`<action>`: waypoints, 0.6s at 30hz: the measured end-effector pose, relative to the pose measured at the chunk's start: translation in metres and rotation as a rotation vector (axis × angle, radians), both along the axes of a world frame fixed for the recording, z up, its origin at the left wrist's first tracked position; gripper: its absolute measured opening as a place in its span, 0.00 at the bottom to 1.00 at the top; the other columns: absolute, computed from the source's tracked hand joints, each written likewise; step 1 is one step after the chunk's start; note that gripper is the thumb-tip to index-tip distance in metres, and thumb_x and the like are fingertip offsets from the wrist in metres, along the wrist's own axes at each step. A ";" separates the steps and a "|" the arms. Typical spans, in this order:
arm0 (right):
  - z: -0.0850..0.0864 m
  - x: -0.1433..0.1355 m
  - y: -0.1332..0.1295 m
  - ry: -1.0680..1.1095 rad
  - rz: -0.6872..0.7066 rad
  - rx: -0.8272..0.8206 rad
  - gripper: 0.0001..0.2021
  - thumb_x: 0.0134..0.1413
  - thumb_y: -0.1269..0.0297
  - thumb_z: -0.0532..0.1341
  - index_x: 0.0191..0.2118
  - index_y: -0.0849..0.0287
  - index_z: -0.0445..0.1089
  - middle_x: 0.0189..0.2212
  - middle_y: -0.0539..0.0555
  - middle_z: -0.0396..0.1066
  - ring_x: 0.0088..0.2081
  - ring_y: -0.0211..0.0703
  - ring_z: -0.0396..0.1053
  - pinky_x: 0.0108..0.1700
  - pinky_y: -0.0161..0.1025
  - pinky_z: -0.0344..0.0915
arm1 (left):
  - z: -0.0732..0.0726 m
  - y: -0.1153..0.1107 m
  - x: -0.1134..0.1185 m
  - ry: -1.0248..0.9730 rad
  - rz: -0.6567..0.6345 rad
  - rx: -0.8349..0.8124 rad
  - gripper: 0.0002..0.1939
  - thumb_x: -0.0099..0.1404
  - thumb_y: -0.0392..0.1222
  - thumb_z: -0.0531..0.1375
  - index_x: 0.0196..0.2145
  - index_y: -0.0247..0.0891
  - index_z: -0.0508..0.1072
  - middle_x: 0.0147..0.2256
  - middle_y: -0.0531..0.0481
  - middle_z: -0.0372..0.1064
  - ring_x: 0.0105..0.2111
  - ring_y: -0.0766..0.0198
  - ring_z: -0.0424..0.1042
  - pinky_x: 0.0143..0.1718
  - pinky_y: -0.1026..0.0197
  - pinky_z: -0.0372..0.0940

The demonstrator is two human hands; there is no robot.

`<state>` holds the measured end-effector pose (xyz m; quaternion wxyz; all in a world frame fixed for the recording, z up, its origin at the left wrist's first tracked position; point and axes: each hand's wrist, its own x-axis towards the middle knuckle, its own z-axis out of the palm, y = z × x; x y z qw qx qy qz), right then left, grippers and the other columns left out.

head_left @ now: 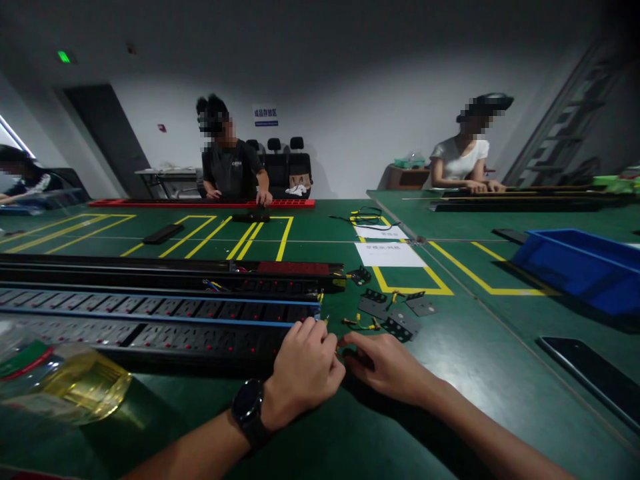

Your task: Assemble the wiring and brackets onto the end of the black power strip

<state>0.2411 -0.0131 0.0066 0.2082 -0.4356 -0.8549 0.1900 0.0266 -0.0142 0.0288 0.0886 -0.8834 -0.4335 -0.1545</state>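
Observation:
Long black power strips [195, 338] with rows of sockets and small red parts lie side by side, running to the left. My left hand [307, 363], with a dark watch on its wrist, is closed around the right end of the nearest strip. Just right of that end, my right hand [390, 367] has its fingers curled and its index fingertip close to the left hand. Whatever lies between its fingers is hidden. Black perforated metal brackets [400, 325] and short yellow-ended wires [361, 325] lie beyond my hands.
A bottle of yellow liquid [83, 383] lies at the near left. To the right are a dark phone [595, 377] and a blue bin [575, 267]. White paper labels [390, 255] lie ahead. Two people [233, 163] [463, 160] work across the green table [310, 233]; another sits far left.

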 end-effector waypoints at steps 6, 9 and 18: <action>0.002 -0.001 0.001 -0.004 -0.003 0.008 0.10 0.63 0.69 0.59 0.48 0.56 0.73 0.26 0.48 0.73 0.26 0.41 0.68 0.30 0.36 0.52 | -0.001 0.001 -0.001 -0.008 -0.002 -0.003 0.02 0.65 0.37 0.61 0.34 0.41 0.75 0.37 0.45 0.73 0.42 0.50 0.70 0.44 0.49 0.66; 0.002 -0.001 0.001 -0.016 -0.002 0.008 0.11 0.63 0.69 0.59 0.49 0.56 0.73 0.26 0.49 0.74 0.27 0.41 0.69 0.30 0.35 0.52 | -0.001 0.000 -0.001 -0.004 0.001 -0.007 0.02 0.65 0.37 0.61 0.34 0.41 0.74 0.37 0.45 0.73 0.42 0.49 0.70 0.44 0.49 0.66; 0.005 0.000 0.000 -0.039 0.005 0.028 0.13 0.62 0.70 0.60 0.50 0.56 0.74 0.30 0.51 0.78 0.31 0.43 0.74 0.32 0.37 0.53 | 0.001 0.001 -0.001 0.002 -0.001 -0.018 0.03 0.65 0.36 0.60 0.33 0.41 0.74 0.36 0.45 0.72 0.41 0.50 0.70 0.43 0.49 0.66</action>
